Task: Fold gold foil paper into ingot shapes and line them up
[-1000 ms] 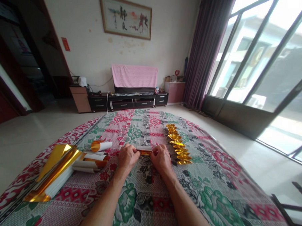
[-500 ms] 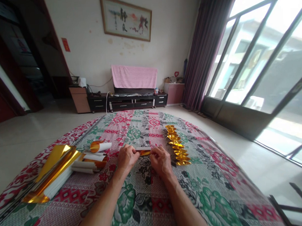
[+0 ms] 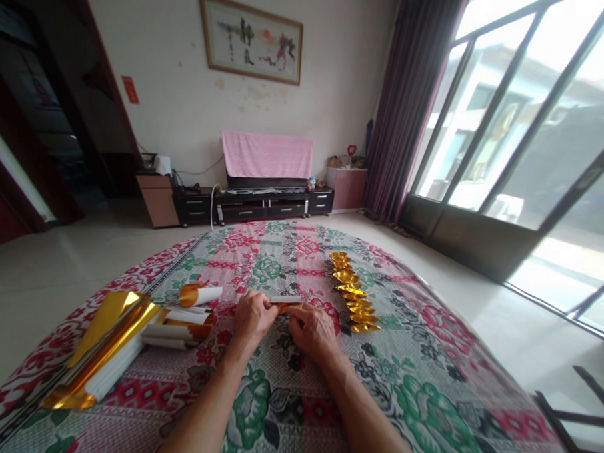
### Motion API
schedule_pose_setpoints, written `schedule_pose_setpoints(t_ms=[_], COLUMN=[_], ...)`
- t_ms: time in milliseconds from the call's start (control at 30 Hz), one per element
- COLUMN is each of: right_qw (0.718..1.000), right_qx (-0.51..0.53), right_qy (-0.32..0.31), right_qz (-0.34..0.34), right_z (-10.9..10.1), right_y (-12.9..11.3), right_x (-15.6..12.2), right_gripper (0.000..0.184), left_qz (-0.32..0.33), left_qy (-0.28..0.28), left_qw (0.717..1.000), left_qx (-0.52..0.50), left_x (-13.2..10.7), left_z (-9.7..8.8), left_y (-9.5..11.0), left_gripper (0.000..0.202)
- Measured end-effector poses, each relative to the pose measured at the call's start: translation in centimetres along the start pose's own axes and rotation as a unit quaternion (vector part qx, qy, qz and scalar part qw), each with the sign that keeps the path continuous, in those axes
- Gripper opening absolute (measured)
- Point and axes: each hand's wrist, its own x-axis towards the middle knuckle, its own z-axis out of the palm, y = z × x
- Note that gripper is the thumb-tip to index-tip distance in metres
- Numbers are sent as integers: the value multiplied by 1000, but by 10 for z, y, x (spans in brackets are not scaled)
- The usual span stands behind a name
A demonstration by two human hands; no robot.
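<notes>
Several shiny gold foil pieces with pointed ends (image 3: 355, 295) are lined up in a row on the right of a red, green and grey floral-cloth-covered surface (image 3: 412, 348); by their matching shape, these are judged finished. One small gold-and-white paper strip (image 3: 285, 299) is held low over the middle of the surface, left of that row, with its white edge turned away from the body and its gold part seen just nearer. Its left end is pinched by the fingertips of the left hand (image 3: 254, 315), while its right end is met by the outstretched forefinger of the right hand (image 3: 314, 329); whether it is also gripped there cannot be told. This strip is judged to be only partly shaped, since the pointed form is lacking. On the left, a long stack of gold-and-white sheets (image 3: 113, 351) and a few curled gold-and-white paper pieces (image 3: 186, 316) are seemingly left unshaped, so more work is judged to remain, though the sheets cannot be counted.
</notes>
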Motion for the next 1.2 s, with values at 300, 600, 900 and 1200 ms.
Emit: schedule_pose_setpoints(t_ms=[300, 600, 900, 1200], right_qw=[999, 994, 989, 996], right_qx=[-31, -63, -60, 6], right_qy=[-16, -16, 3, 41], right_qz=[11, 83, 133, 76], right_z=[0, -6, -8, -7], right_y=[-2, -3, 1, 0], right_x=[0, -1, -1, -4], right_gripper=[26, 25, 25, 25], left_qz=[-3, 3, 7, 16], left_qy=[-4, -3, 7, 17], left_qw=[1000, 1000, 1000, 1000], left_qx=[3, -6, 1, -4], left_x=[0, 0, -1, -1], left_z=[0, 2, 2, 2], left_y=[-1, -3, -2, -3], left_gripper=[12, 12, 12, 14])
